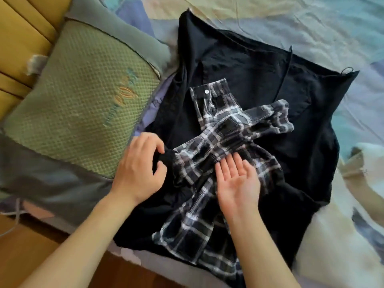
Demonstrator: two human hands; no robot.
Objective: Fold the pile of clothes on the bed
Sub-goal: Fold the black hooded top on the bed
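Pillow: we saw a green pillow (83, 96) lying at the far left of the bed (311, 28).
Left hand: our left hand (139, 169) had its fingers (159, 145) curled, pinching a fold of black cloth beside the pillow.
Plaid shirt: the plaid shirt (220, 140) lay crumpled on the black garment (249, 69), one cuff buttoned.
Right hand: our right hand (236, 183) lay palm up on the plaid, fingers straight, gripping nothing.
Black garment: it was spread flat across the bed's middle.

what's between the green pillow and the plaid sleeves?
Head view: the left hand, gripping a bunch of black garment, lies between the green pillow and the plaid sleeves.
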